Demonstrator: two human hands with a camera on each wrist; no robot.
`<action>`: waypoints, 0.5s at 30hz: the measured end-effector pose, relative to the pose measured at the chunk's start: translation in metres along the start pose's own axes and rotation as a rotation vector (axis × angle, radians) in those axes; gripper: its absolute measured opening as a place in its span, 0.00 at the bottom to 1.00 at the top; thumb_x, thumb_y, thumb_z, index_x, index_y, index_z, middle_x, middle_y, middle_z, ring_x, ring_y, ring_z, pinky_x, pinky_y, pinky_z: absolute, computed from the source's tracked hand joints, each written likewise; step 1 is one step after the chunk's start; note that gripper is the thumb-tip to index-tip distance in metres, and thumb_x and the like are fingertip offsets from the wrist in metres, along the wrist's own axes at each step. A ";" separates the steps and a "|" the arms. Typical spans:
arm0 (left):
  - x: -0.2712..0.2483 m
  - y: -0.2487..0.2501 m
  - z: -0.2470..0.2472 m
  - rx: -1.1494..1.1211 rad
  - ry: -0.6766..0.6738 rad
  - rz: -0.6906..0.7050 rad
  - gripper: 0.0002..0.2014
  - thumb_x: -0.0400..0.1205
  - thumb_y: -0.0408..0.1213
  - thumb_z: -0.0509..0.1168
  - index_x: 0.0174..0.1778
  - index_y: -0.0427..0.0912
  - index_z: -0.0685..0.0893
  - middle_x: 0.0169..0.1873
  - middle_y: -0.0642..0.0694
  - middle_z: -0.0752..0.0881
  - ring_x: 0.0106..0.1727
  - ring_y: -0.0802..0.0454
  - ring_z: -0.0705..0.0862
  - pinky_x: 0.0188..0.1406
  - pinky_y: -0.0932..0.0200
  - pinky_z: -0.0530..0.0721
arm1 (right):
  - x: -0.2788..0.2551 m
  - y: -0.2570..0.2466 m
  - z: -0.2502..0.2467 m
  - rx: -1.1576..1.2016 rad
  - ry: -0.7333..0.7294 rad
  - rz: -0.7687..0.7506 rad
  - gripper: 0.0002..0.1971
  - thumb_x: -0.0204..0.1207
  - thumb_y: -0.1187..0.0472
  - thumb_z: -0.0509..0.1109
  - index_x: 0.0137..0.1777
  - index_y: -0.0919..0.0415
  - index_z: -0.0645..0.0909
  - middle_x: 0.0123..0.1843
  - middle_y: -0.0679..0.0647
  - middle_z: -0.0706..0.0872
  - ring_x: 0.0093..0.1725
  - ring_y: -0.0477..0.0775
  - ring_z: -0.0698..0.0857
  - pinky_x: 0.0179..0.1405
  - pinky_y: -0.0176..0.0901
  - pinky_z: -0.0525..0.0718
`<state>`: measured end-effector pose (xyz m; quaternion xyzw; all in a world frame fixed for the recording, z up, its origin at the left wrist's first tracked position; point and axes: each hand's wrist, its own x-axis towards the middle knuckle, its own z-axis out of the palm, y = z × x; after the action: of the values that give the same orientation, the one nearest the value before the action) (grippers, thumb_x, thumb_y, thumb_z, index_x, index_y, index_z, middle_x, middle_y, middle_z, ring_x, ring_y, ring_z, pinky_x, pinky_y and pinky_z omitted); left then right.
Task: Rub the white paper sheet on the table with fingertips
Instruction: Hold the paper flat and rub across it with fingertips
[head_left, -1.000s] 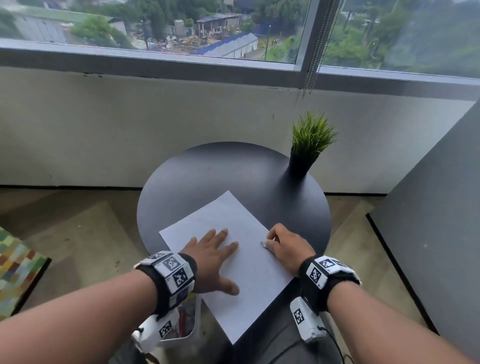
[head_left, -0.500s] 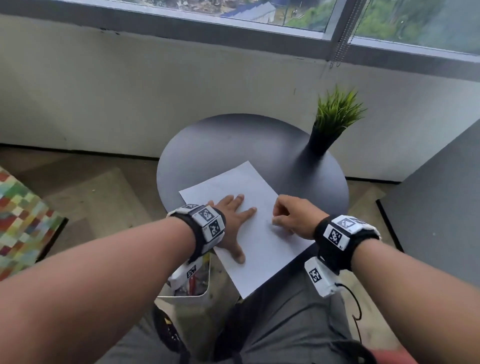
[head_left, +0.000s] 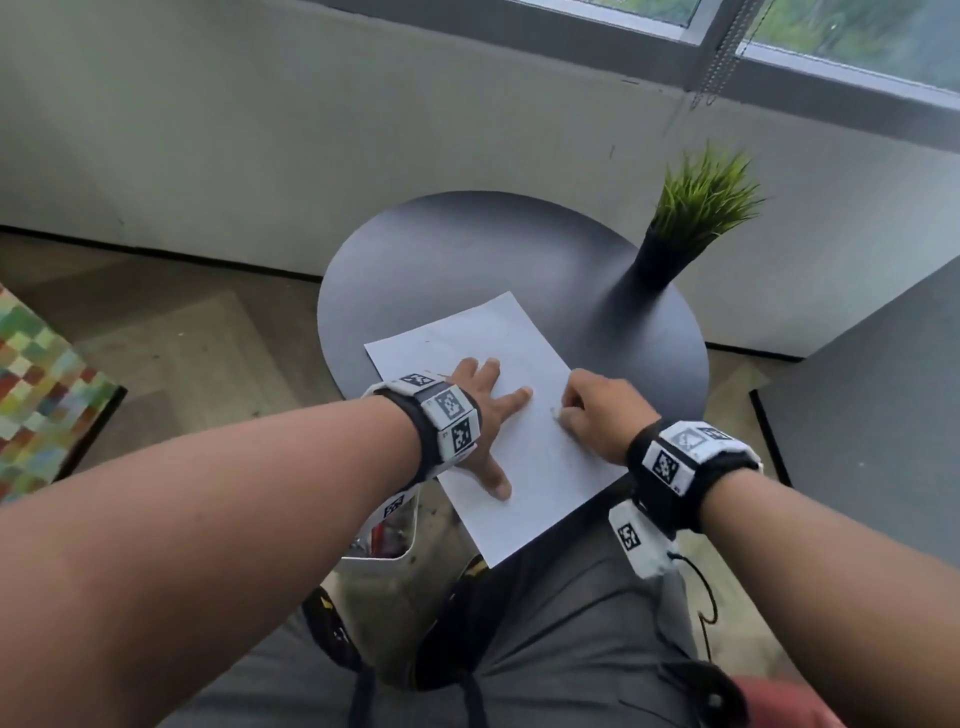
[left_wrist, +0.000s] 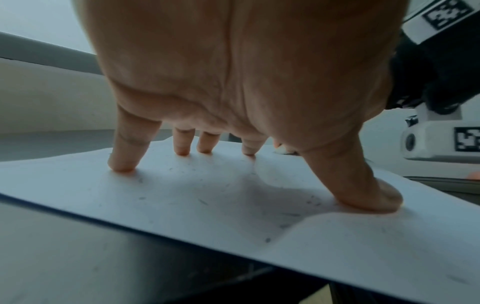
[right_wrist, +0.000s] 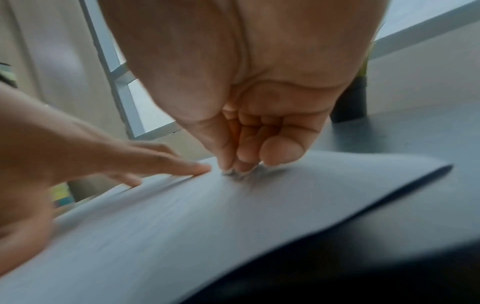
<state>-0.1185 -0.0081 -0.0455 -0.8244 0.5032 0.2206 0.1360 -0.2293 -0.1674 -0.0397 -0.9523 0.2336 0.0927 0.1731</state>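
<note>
A white paper sheet (head_left: 540, 483) lies at a slant on the round dark table (head_left: 467, 249), its near corner hanging over the edge. My left hand (head_left: 488, 421) lies spread on the sheet's left half, with straight fingers and thumb pressing it down (left_wrist: 246, 115). My right hand (head_left: 597, 410) is at the sheet's right edge with its fingers curled and bunched. Their tips touch the paper (right_wrist: 207, 216) close to the left index finger (right_wrist: 182, 166). The right wrist view is motion-blurred. Faint dark specks mark the paper (left_wrist: 207, 205).
A small potted grass plant (head_left: 696, 208) stands at the table's far right. A white bin (head_left: 384, 540) sits on the floor under the table's near left edge. A grey panel (head_left: 872, 389) rises to the right, a multicoloured cushion (head_left: 36, 384) lies far left.
The head view has tilted down and shifted, so table and plant sit further right. Both hands stay on the sheet; the right fingertips have shifted slightly along its right side.
</note>
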 end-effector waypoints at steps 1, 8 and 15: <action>0.000 0.000 0.001 -0.005 -0.006 -0.004 0.64 0.62 0.75 0.72 0.86 0.63 0.39 0.86 0.41 0.41 0.85 0.34 0.46 0.74 0.26 0.63 | -0.003 -0.003 0.005 -0.035 -0.001 -0.038 0.05 0.77 0.54 0.66 0.45 0.53 0.75 0.44 0.53 0.84 0.45 0.58 0.82 0.42 0.47 0.78; 0.002 -0.001 0.001 0.000 -0.019 0.003 0.65 0.61 0.76 0.72 0.86 0.64 0.37 0.86 0.40 0.35 0.85 0.33 0.43 0.74 0.27 0.64 | -0.002 -0.005 0.000 -0.064 -0.076 -0.094 0.04 0.76 0.55 0.66 0.48 0.54 0.77 0.45 0.52 0.85 0.46 0.56 0.82 0.47 0.49 0.82; 0.001 -0.001 0.001 0.024 -0.019 0.005 0.65 0.61 0.77 0.71 0.86 0.64 0.37 0.86 0.40 0.34 0.85 0.32 0.43 0.74 0.27 0.65 | -0.027 -0.034 0.019 -0.087 -0.233 -0.369 0.05 0.78 0.57 0.64 0.48 0.56 0.78 0.45 0.55 0.86 0.46 0.59 0.82 0.46 0.50 0.81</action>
<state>-0.1168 -0.0082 -0.0465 -0.8192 0.5068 0.2226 0.1501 -0.2387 -0.1208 -0.0400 -0.9684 0.0298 0.1787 0.1715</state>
